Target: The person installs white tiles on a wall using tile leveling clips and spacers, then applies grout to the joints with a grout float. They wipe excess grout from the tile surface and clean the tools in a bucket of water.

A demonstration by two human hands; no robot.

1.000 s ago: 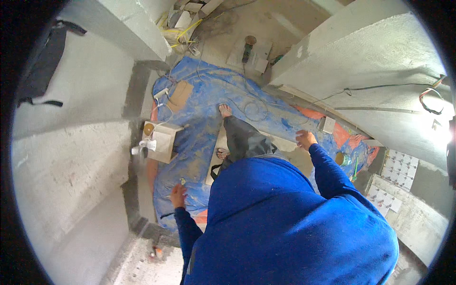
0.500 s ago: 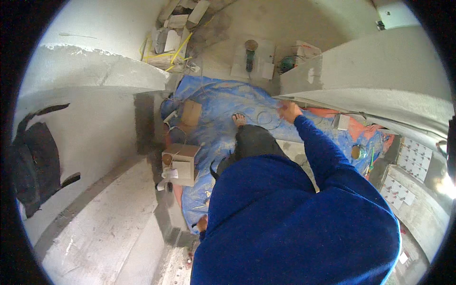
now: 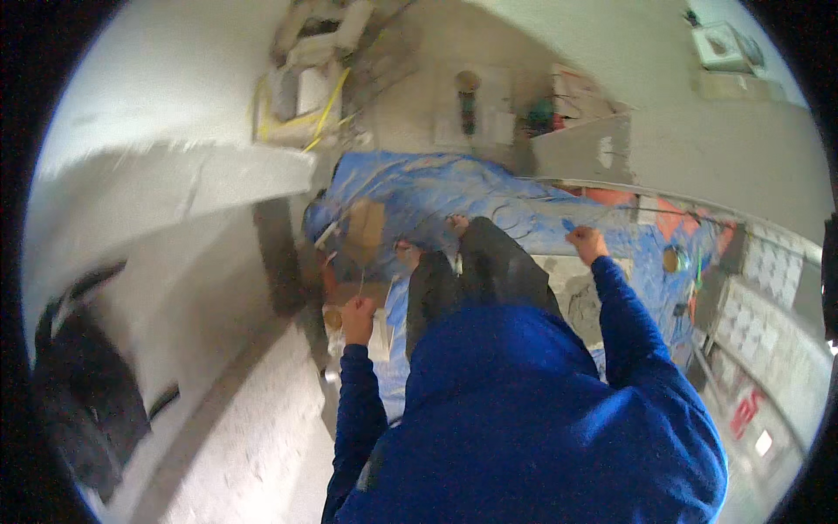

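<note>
My left hand (image 3: 359, 320) is closed in a fist above a cardboard box near the left wall. A thin, pale, rod-like thing (image 3: 362, 279) sticks up from it, too blurred to name. On the other side, my right hand (image 3: 587, 243) is closed with the fingertips together over the dusty blue tarp (image 3: 419, 179). A small blue piece (image 3: 569, 225) shows at those fingertips; its kind is unclear. The hands are well apart, and my feet stand on the tarp between them.
Brown cardboard (image 3: 365, 229) lies on the tarp at left. A grey board (image 3: 580, 293) is right of my legs, with a round tub (image 3: 673, 258) beyond. Patterned tiles (image 3: 758, 325) stand at right. A black bag (image 3: 83, 384) is by the left wall.
My left hand has come up from low beside my body to above the box. My right hand has shifted right and slightly nearer. Both feet show now, and the view has tilted.
</note>
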